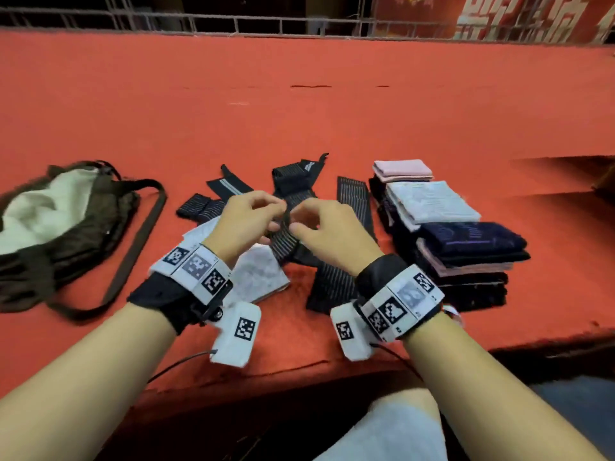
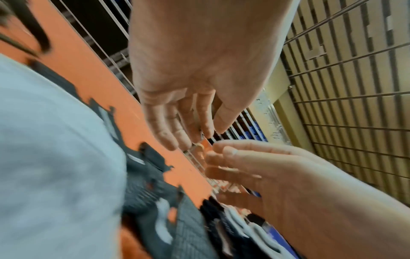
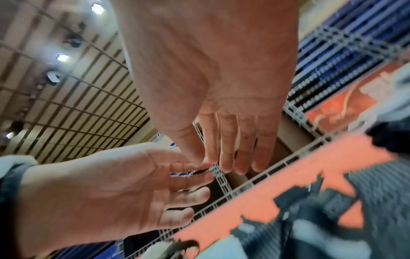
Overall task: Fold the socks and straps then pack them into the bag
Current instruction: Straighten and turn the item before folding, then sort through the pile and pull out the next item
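Straps [image 1: 293, 207] at frame centre look light, limp and stretchy, best pinched near an end; left hand [image 1: 244, 221] and right hand [image 1: 327, 232] hover loosely curled, gripping nothing.

Probably a shop or stockroom, wire-grid racks [image 3: 66, 98], red cloth table [image 1: 299, 94], slatted ceiling [image 2: 355, 87]

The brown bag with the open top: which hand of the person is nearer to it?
Left. The left hand is over the straps, just beside the brown bag; the right hand is beyond it, toward the folded sock stack.
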Demonstrator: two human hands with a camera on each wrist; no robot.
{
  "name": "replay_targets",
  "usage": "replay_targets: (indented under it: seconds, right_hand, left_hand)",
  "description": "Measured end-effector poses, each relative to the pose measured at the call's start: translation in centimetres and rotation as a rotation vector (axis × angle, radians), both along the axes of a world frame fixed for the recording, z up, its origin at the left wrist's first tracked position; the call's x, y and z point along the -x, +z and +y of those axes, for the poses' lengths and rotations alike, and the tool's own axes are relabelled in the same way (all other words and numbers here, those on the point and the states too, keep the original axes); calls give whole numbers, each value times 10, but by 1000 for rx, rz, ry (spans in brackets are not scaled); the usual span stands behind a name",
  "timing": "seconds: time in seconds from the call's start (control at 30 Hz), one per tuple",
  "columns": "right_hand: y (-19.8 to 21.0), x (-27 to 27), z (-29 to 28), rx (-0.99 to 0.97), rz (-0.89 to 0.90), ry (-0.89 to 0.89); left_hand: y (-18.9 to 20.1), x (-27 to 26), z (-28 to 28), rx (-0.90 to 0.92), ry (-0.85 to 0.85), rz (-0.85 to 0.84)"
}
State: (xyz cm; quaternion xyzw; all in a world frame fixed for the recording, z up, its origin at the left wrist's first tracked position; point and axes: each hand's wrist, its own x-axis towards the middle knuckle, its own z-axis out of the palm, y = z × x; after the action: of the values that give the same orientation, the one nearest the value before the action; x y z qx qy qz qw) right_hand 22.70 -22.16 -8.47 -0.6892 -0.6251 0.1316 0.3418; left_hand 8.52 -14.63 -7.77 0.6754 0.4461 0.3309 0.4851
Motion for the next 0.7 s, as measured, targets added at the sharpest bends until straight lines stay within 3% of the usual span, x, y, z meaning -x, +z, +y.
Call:
replay_targets:
  seconds: [0.17,0.27,0.37,0.47,0.6,0.7]
  right_hand:
    - [-32,53,70,343,17,4]
    - [-35,68,99,450,50,-73]
    - [-41,72,116,480,352,-111]
    - [-41,76,108,411,625,-111]
    - [-27,70,84,239,924,27]
    - [-22,61,70,200,1024,73]
  left_hand:
    - [-43,100,49,53,257,160]
    - [-60,130,61,180,193,234]
    - [-68,138,61,191,54,287]
    - [-72,136,64,140,30,333]
    - [-54,121,58,123,44,211]
    - [-39,103,55,109,89,-7]
